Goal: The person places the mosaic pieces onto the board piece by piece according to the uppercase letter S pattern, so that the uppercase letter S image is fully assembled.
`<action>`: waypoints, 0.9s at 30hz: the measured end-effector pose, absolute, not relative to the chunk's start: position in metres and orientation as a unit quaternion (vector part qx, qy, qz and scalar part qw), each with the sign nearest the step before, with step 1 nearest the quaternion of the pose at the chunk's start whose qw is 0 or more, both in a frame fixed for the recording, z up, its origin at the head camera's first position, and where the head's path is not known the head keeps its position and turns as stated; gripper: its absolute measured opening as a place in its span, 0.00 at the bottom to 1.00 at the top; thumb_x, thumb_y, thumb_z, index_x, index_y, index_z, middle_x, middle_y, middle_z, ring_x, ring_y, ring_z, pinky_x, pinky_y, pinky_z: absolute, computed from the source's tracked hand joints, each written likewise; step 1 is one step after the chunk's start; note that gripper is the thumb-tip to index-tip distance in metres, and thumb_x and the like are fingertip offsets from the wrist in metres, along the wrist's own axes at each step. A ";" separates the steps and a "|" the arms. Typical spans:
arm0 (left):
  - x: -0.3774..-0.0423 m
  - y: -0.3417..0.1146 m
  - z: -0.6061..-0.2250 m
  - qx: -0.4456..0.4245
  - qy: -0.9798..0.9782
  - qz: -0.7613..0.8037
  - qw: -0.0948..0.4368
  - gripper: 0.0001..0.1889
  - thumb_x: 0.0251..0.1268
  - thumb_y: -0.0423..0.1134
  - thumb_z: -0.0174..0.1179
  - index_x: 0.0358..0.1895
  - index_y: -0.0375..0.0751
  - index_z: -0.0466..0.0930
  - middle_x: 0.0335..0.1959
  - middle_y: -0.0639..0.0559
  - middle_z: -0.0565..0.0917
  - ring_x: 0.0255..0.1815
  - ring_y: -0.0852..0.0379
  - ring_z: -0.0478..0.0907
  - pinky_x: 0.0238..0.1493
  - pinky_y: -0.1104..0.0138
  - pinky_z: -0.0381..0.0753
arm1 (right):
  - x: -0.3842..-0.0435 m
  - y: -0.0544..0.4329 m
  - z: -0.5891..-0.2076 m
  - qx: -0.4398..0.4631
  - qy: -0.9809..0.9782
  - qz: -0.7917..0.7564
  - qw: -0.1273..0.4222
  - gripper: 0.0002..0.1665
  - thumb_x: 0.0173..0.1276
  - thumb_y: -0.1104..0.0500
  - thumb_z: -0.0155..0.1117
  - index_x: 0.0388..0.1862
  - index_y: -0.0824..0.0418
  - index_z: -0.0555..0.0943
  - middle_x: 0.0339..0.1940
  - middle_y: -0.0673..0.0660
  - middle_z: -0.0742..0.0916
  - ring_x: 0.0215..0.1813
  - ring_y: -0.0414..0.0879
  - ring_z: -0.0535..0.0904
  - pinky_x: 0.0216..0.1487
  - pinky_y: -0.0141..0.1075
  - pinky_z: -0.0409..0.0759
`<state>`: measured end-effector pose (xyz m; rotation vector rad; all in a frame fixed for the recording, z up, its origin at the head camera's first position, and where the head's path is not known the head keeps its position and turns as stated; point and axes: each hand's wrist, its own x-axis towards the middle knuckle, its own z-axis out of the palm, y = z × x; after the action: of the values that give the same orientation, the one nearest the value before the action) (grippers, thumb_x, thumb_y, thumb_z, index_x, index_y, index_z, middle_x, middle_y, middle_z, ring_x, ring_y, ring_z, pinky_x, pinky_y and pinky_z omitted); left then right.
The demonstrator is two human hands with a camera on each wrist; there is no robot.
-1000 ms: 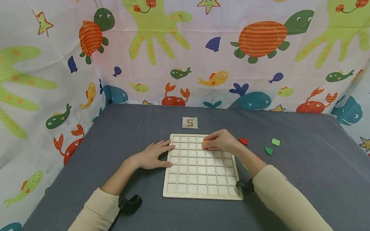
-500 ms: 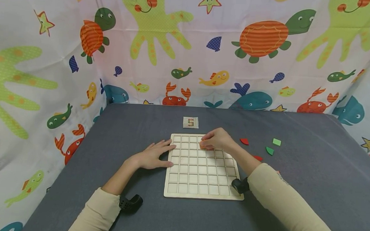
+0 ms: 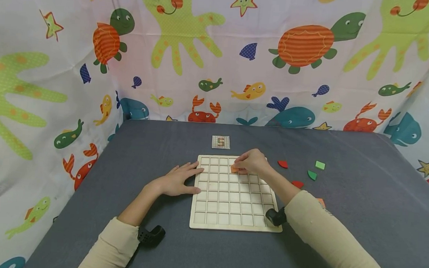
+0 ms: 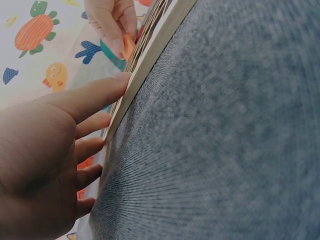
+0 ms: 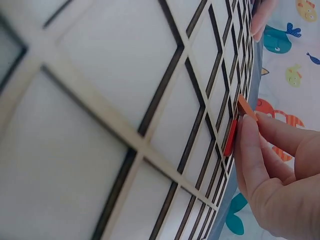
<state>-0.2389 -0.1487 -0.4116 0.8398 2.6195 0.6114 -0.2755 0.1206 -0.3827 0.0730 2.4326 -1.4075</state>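
Note:
A pale wooden grid board (image 3: 217,227) lies on the grey tabletop in the head view. My right hand (image 3: 253,161) pinches an orange tile (image 3: 234,169) over a cell near the board's far edge. The right wrist view shows this orange tile (image 5: 246,107) tilted, its lower edge at the grid, beside a red piece (image 5: 230,137) sitting in the board. With fingers spread, my left hand (image 3: 177,180) rests on the board's left edge. Its thumb and fingertips touch the rim in the left wrist view.
Behind the board lies a small card (image 3: 220,142) with a patterned figure on a grid. To the right are red quarter-round pieces (image 3: 283,164), a green quarter-round piece (image 3: 312,175), a light green tile (image 3: 320,165) and another orange piece (image 3: 321,202). A printed curtain (image 3: 252,107) encloses the table.
The right hand has shifted slightly left with the orange tile, and more of the tile shows. The left hand and board stay in place.

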 end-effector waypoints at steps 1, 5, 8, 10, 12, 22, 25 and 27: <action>-0.238 -0.149 -0.411 0.293 0.918 0.214 0.162 0.39 0.65 0.56 0.58 0.74 0.43 0.56 0.76 0.43 0.49 0.75 0.41 0.41 0.68 0.42 0.39 | -0.275 0.120 -0.383 0.027 0.853 -0.495 0.163 0.09 0.61 0.69 0.67 0.41 0.72 0.84 0.47 0.65 0.83 0.36 0.50 0.86 0.38 0.36 0.82; -0.238 -0.150 -0.413 0.295 0.917 0.216 0.161 0.39 0.66 0.56 0.58 0.74 0.43 0.56 0.76 0.43 0.49 0.75 0.41 0.41 0.68 0.41 0.39 | -0.274 0.115 -0.382 0.028 0.856 -0.492 0.159 0.09 0.61 0.69 0.68 0.40 0.72 0.84 0.47 0.66 0.82 0.35 0.50 0.85 0.37 0.36 0.82; -0.238 -0.150 -0.412 0.295 0.917 0.215 0.160 0.39 0.66 0.56 0.58 0.74 0.43 0.56 0.76 0.43 0.48 0.75 0.41 0.41 0.68 0.41 0.39 | -0.274 0.114 -0.382 0.030 0.857 -0.491 0.156 0.08 0.61 0.68 0.68 0.39 0.72 0.85 0.46 0.65 0.82 0.34 0.49 0.85 0.36 0.35 0.82; -0.239 -0.150 -0.412 0.294 0.918 0.214 0.160 0.39 0.66 0.56 0.58 0.74 0.43 0.56 0.76 0.43 0.48 0.75 0.41 0.41 0.68 0.41 0.39 | -0.274 0.114 -0.383 0.033 0.858 -0.490 0.152 0.08 0.61 0.68 0.68 0.39 0.71 0.85 0.46 0.65 0.83 0.33 0.48 0.85 0.36 0.35 0.82; -0.238 -0.150 -0.412 0.292 0.918 0.213 0.161 0.39 0.65 0.56 0.58 0.75 0.44 0.56 0.76 0.43 0.48 0.75 0.41 0.41 0.68 0.42 0.39 | -0.274 0.114 -0.384 0.040 0.859 -0.489 0.147 0.08 0.62 0.67 0.68 0.38 0.71 0.85 0.44 0.64 0.84 0.33 0.48 0.85 0.36 0.35 0.82; -0.239 -0.149 -0.411 0.291 0.919 0.210 0.162 0.39 0.66 0.56 0.57 0.74 0.44 0.56 0.76 0.44 0.48 0.75 0.42 0.41 0.68 0.42 0.39 | -0.272 0.116 -0.384 0.046 0.867 -0.477 0.139 0.10 0.62 0.63 0.69 0.38 0.70 0.86 0.38 0.62 0.86 0.33 0.49 0.85 0.35 0.35 0.82; -0.238 -0.150 -0.411 0.291 0.919 0.211 0.161 0.39 0.66 0.56 0.57 0.74 0.44 0.56 0.76 0.44 0.48 0.75 0.42 0.41 0.68 0.42 0.39 | -0.272 0.116 -0.383 0.043 0.874 -0.463 0.140 0.10 0.61 0.62 0.70 0.38 0.69 0.86 0.38 0.61 0.86 0.33 0.49 0.85 0.34 0.35 0.82; -0.238 -0.150 -0.411 0.291 0.918 0.214 0.162 0.39 0.66 0.56 0.57 0.74 0.44 0.56 0.76 0.44 0.48 0.75 0.42 0.41 0.68 0.42 0.39 | -0.272 0.116 -0.383 0.041 0.877 -0.458 0.140 0.10 0.61 0.62 0.70 0.38 0.69 0.86 0.38 0.61 0.86 0.33 0.49 0.85 0.34 0.35 0.82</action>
<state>-0.2378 -0.1497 -0.4110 0.8310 2.6215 0.6095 -0.2723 0.1161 -0.3827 0.1196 2.5347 -1.3226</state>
